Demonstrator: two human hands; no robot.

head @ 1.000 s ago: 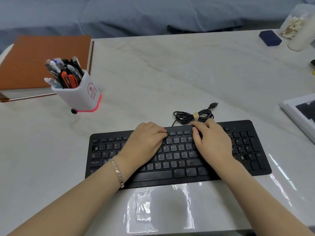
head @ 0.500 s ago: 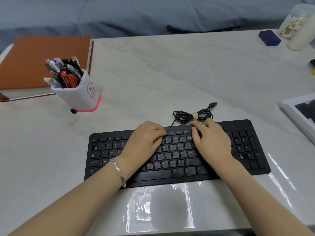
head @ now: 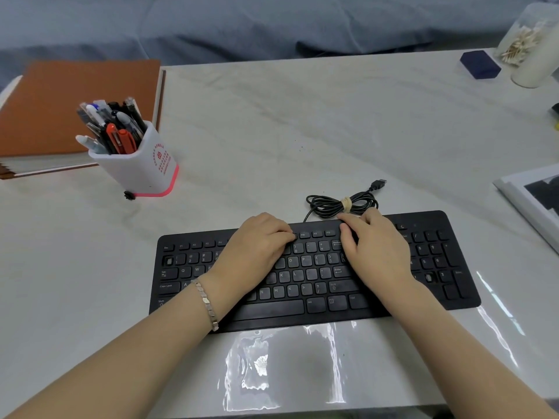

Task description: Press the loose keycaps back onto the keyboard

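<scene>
A black keyboard [head: 305, 306] lies flat on the pale table. My left hand [head: 257, 249] rests on its middle, fingers bent down onto the number and function rows. My right hand [head: 378, 246] lies to the right of it, its fingers stretched left across the top rows near the Backspace key. Neither hand shows a keycap in it. Two spots look like bare key sockets: one at the left end of the number row [head: 168, 261] and one in the number pad [head: 429, 278]. No loose keycap lies in view on the table.
The keyboard's coiled cable [head: 341, 204] lies just behind it. A white pen holder [head: 142, 167] stands at the left, with a brown notebook [head: 60, 113] beyond it. A blue box [head: 479, 65] and a jar [head: 532, 46] sit far right; papers [head: 532, 201] lie at the right edge.
Both hands stay on the keyboard's upper rows; the fingers shift only slightly.
</scene>
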